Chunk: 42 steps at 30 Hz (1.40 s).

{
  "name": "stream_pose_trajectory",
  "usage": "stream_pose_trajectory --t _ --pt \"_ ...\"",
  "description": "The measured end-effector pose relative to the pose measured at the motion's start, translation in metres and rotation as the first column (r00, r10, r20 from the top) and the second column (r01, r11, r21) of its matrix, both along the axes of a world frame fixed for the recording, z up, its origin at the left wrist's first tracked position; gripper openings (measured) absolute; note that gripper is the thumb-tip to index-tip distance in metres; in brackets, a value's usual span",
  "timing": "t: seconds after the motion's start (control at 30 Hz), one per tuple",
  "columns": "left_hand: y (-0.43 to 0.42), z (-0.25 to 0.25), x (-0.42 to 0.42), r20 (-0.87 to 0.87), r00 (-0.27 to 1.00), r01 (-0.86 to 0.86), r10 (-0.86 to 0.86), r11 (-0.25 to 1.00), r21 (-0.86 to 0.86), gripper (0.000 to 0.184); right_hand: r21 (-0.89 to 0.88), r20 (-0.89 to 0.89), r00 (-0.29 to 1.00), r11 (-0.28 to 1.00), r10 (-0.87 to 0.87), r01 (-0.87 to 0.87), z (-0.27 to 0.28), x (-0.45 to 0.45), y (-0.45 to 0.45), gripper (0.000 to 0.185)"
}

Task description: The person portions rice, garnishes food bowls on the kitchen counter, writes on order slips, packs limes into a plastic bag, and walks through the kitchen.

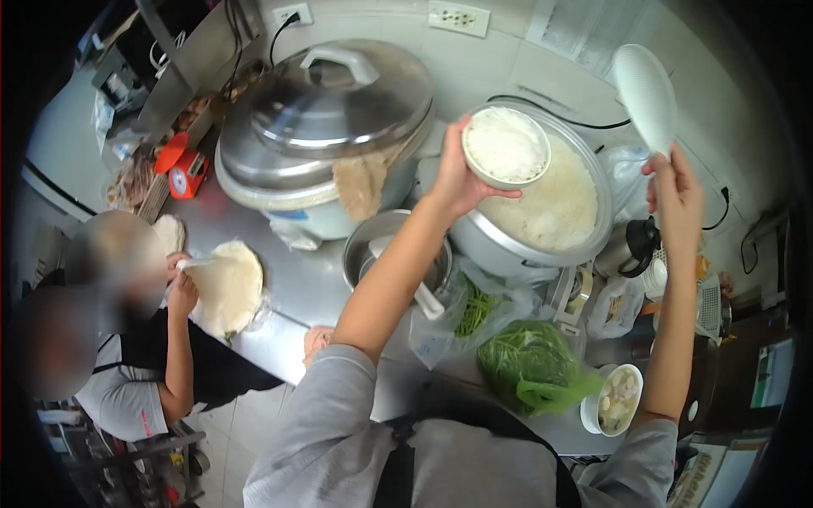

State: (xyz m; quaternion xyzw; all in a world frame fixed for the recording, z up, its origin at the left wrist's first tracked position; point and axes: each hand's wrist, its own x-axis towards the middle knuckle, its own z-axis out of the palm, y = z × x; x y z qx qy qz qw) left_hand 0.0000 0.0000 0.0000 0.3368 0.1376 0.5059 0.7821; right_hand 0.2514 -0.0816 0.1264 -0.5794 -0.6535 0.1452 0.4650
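Observation:
My left hand [461, 176] grips a small bowl [506, 146] from its left side, tilted toward me and filled with white rice. Below and behind it is an open rice cooker [542, 199] full of cooked rice. Raised at the right, my right hand [676, 190] is closed around the handle of a white rice paddle [645, 95], whose broad blade points up. The paddle is apart from both the bowl and the cooker.
A large lidded cooker [339, 102] stands at the back left. Nearer me are a metal pot [360, 245], bagged green vegetables [533, 364] and a bowl of soup [618, 402]. A co-worker [127, 381] handles flat dough [229, 292] at the left, near a red scale [182, 173].

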Motion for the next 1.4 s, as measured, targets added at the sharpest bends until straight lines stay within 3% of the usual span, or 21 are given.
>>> stream_pose_trajectory --t 0.07,0.17,0.2,0.23,0.27,0.3,0.37,0.43,0.5,0.53,0.6,0.67,0.77,0.87,0.97,1.17,1.27,1.4 --pt "-0.040 0.017 -0.030 0.017 0.999 -0.037 0.038 0.999 -0.037 0.074 0.018 -0.012 0.998 0.998 0.062 -0.062 0.002 -0.001 -0.009 0.046" --pt "-0.120 0.023 -0.100 0.074 0.978 -0.188 0.194 0.979 -0.077 0.075 -0.281 0.083 0.957 0.928 0.277 -0.244 -0.024 -0.067 -0.050 0.045" --pt "-0.140 0.020 -0.117 0.085 0.959 -0.264 0.271 0.961 -0.080 0.074 -0.441 0.174 0.897 0.846 0.407 -0.298 -0.031 -0.095 -0.058 0.047" --pt "-0.159 0.018 -0.132 0.095 0.935 -0.336 0.342 0.939 -0.077 0.073 -0.452 0.328 0.785 0.817 0.525 -0.357 -0.056 -0.114 -0.055 0.049" --pt "-0.176 0.010 -0.149 0.105 0.917 -0.374 0.384 0.922 -0.101 0.073 -0.376 0.576 0.637 0.858 0.512 -0.350 -0.082 -0.135 -0.052 0.046" --pt "-0.194 0.004 -0.163 0.099 0.904 -0.404 0.416 0.906 -0.124 0.073 -0.429 0.674 0.547 0.866 0.497 -0.258 -0.097 -0.162 -0.051 0.041" --pt "-0.230 -0.009 -0.187 0.093 0.868 -0.470 0.488 0.868 -0.162 0.072 -0.483 0.786 0.353 0.860 0.508 -0.164 -0.131 -0.195 -0.037 0.032" --pt "-0.263 -0.026 -0.204 0.119 0.744 -0.581 0.657 0.725 -0.370 0.071 -0.517 0.823 0.172 0.839 0.542 -0.169 -0.156 -0.220 -0.015 0.027" --pt "-0.296 -0.029 -0.210 0.214 0.519 -0.580 0.827 0.525 -0.623 0.070 -0.343 0.779 0.405 0.866 0.478 -0.363 -0.129 -0.240 -0.002 0.023" --pt "-0.316 -0.042 -0.217 0.117 0.571 -0.631 0.812 0.526 -0.570 0.071 -0.238 0.727 0.508 0.864 0.461 -0.443 -0.108 -0.250 0.004 0.022" --pt "-0.352 -0.056 -0.223 -0.006 0.625 -0.652 0.781 0.518 -0.554 0.072 -0.007 0.454 0.782 0.880 0.426 -0.475 -0.069 -0.282 0.042 0.022" --pt "-0.379 -0.057 -0.220 -0.040 0.664 -0.626 0.747 0.525 -0.577 0.074 0.219 0.434 0.857 0.891 0.277 -0.398 -0.033 -0.309 0.084 0.031" --pt "-0.402 -0.069 -0.212 -0.052 0.659 -0.631 0.751 0.514 -0.581 0.075 0.649 0.497 0.857 0.714 -0.136 -0.262 -0.066 -0.341 0.203 0.038" --pt "-0.404 -0.074 -0.199 -0.031 0.593 -0.652 0.804 0.458 -0.604 0.076 0.263 0.550 0.820 0.899 0.158 -0.350 -0.067 -0.342 0.224 0.041" --pt "-0.397 -0.069 -0.196 -0.038 0.580 -0.661 0.814 0.442 -0.607 0.075 0.398 0.541 0.831 0.831 0.130 -0.389 -0.061 -0.315 0.209 0.043" --pt "-0.371 -0.061 -0.200 -0.051 0.660 -0.653 0.750 0.539 -0.531 0.074 0.280 0.571 0.819 0.926 0.053 -0.255 -0.036 -0.149 0.119 0.049" --pt "-0.349 -0.058 -0.198 0.011 0.747 -0.588 0.665 0.667 -0.458 0.072 0.184 0.664 0.746 0.978 -0.050 -0.097 -0.063 -0.077 0.099 0.053" --pt "-0.330 -0.057 -0.186 -0.023 0.765 -0.555 0.644 0.640 -0.532 0.072 0.122 0.716 0.686 0.991 -0.131 0.062 -0.108 -0.029 0.091 0.058"
